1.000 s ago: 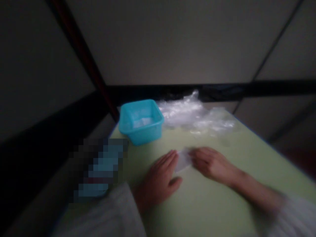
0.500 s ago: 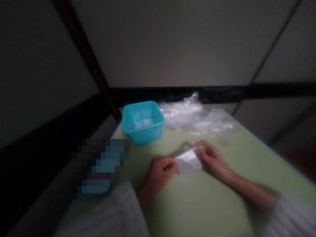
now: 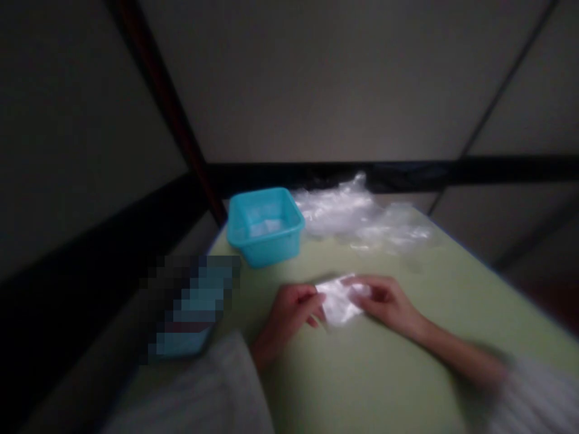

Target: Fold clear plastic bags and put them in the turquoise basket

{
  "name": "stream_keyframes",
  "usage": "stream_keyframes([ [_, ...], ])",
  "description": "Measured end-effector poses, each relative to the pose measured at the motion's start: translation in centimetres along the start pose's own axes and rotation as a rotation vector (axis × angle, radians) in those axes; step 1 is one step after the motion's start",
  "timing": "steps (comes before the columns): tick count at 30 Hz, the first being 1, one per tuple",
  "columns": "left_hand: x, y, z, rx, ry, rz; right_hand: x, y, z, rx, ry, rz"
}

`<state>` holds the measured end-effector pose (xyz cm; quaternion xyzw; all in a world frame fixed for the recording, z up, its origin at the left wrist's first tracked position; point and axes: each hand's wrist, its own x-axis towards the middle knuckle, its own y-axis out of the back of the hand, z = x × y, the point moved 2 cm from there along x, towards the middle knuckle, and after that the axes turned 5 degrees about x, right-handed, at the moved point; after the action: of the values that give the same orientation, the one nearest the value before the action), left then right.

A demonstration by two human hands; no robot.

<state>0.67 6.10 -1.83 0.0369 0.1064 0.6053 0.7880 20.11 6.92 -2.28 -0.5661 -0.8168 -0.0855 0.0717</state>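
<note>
Between my hands is a small, shiny, clear plastic bag (image 3: 338, 306), held over the green tabletop (image 3: 362, 374). My left hand (image 3: 294, 313) pinches its left edge between thumb and fingers. From the right, my right hand (image 3: 384, 298) has its thumb and fingers closed on the bag's other side. The picture is blurred, and I cannot tell whether anything is inside the bag. Beyond my left hand stands a turquoise plastic basket (image 3: 271, 250) with some whitish pieces in its bottom.
A loose heap of clear plastic bags (image 3: 339, 208) spreads across the back of the table, right of the basket. At the table's left edge lies a pixelated bluish object (image 3: 199, 307). A pale panelled wall (image 3: 316, 84) rises behind the table.
My right hand has moved a little down and toward my left hand, its fingers now further over the bag. The bag is tilted differently and shines more. The view has shifted slightly.
</note>
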Motion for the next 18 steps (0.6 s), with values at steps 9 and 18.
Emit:
stream_keyframes([
  [9,0.12,-0.03,-0.36,-0.015,0.018,0.027,0.01,0.06,0.19,0.012,-0.02,0.01],
  [18,0.36,0.65,0.45,-0.078,-0.046,0.086,-0.25,0.12,-0.62,-0.034,-0.062,0.083],
])
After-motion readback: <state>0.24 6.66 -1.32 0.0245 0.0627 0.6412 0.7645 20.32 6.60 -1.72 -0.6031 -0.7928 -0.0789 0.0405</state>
